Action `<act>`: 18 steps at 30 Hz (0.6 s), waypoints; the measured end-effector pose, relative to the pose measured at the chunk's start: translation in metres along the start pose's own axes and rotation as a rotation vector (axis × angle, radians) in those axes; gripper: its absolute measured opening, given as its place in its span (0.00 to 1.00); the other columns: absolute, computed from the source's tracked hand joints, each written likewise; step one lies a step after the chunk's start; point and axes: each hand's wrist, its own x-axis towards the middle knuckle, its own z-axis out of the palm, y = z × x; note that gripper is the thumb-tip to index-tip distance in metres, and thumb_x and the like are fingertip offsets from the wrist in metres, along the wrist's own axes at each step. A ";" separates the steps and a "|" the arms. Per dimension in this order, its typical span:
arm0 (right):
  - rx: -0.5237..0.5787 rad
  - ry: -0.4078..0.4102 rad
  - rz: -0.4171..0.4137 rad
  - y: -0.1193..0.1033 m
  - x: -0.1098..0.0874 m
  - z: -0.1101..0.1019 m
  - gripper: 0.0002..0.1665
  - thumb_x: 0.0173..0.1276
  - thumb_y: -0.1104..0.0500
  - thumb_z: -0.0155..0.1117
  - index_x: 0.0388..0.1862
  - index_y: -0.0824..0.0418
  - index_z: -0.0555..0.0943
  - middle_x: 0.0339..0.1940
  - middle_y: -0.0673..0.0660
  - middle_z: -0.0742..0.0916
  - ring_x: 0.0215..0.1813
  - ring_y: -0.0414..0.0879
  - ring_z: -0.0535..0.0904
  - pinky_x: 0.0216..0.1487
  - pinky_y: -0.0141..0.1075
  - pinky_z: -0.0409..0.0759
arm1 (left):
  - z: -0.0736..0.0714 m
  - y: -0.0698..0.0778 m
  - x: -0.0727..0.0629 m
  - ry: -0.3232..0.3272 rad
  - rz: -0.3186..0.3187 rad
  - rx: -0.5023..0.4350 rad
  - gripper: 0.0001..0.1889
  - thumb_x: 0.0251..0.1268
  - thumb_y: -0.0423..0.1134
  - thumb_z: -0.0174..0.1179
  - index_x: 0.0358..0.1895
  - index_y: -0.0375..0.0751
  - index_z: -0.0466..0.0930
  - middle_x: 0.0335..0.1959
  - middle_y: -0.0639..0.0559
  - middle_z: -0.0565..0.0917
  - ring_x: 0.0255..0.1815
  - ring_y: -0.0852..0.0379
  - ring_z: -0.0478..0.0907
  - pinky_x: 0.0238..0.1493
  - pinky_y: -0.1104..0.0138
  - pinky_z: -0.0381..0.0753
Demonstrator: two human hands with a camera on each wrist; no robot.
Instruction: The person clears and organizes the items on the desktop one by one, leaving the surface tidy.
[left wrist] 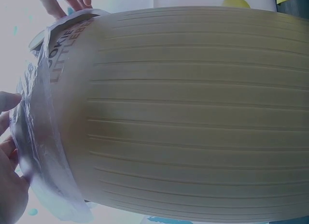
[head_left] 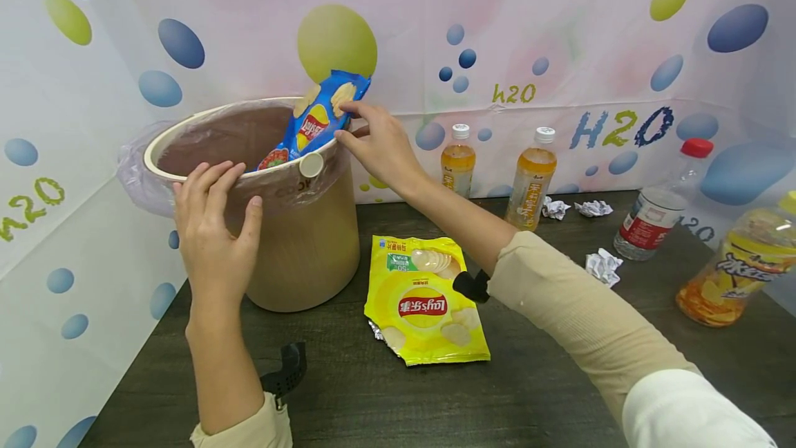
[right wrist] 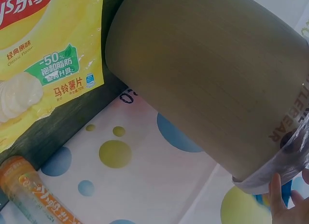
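A blue Lay's chip bag (head_left: pixel 314 119) leans in the mouth of a beige trash bin (head_left: pixel 305 247), its lower end inside the rim. My right hand (head_left: pixel 385 151) pinches the bag's right side between thumb and fingers. In the right wrist view, only part of that hand (right wrist: pixel 287 204) shows beside the liner. My left hand (head_left: pixel 218 234) rests its fingers on the bin's near rim, with the thumb spread apart. A clear plastic liner (head_left: pixel 146 164) is folded over the rim. On the table, a torn yellow Lay's bag (head_left: pixel 425 303) lies flat below my right forearm.
Behind my right arm stand two orange drink bottles (head_left: pixel 459 161) with white caps. Farther right are a red-capped bottle (head_left: pixel 659 209), a larger yellow-capped bottle (head_left: pixel 736 265) and several crumpled paper balls (head_left: pixel 603 267). A dotted backdrop (head_left: pixel 398 33) rises behind the dark table (head_left: pixel 348 399).
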 end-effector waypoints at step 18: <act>0.033 -0.035 0.068 0.016 -0.016 -0.014 0.23 0.66 0.56 0.59 0.59 0.59 0.73 0.56 0.55 0.76 0.48 0.45 0.77 0.43 0.32 0.78 | 0.002 0.000 -0.001 0.013 -0.002 -0.017 0.18 0.57 0.32 0.58 0.53 0.33 0.76 0.54 0.41 0.74 0.64 0.49 0.60 0.68 0.59 0.39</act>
